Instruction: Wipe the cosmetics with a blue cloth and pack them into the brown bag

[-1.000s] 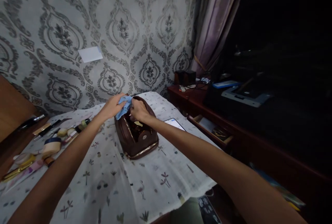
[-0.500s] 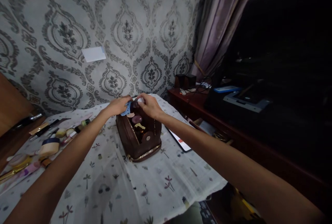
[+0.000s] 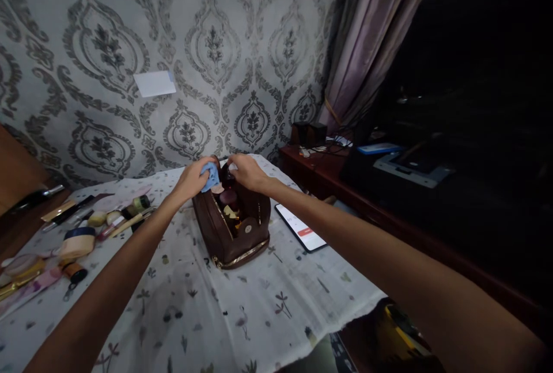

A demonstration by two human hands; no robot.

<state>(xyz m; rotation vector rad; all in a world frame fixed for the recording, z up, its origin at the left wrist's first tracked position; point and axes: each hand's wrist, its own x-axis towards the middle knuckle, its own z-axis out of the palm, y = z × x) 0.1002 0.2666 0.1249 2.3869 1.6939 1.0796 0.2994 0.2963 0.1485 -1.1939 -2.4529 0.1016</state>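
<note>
A brown makeup bag (image 3: 205, 229) with a gold zip stands unzipped on the cloth-covered table. My left hand (image 3: 190, 182) is closed on a crumpled blue cloth (image 3: 211, 176) at the bag's far left edge. At the far end of the opening, my right hand (image 3: 249, 174) has its fingers bent together around something small and pale-topped, mostly hidden. Inside the bag are a round purple item (image 3: 228, 197) and a yellowish piece (image 3: 230, 212). A flap with a round snap sits toward the near side.
Left of the bag lie several cosmetics, among them a dark-lidded jar (image 3: 78, 243), a small orange-and-black bottle (image 3: 74, 271) and brushes. A lit phone (image 3: 302, 229) lies to the right, partly under my right forearm. Beyond it stands a dark red desk (image 3: 309, 163).
My left hand has bunched up more of the blue cloth, which shows larger now. My right hand has shifted slightly at the bag's far end. More of the phone shows.
</note>
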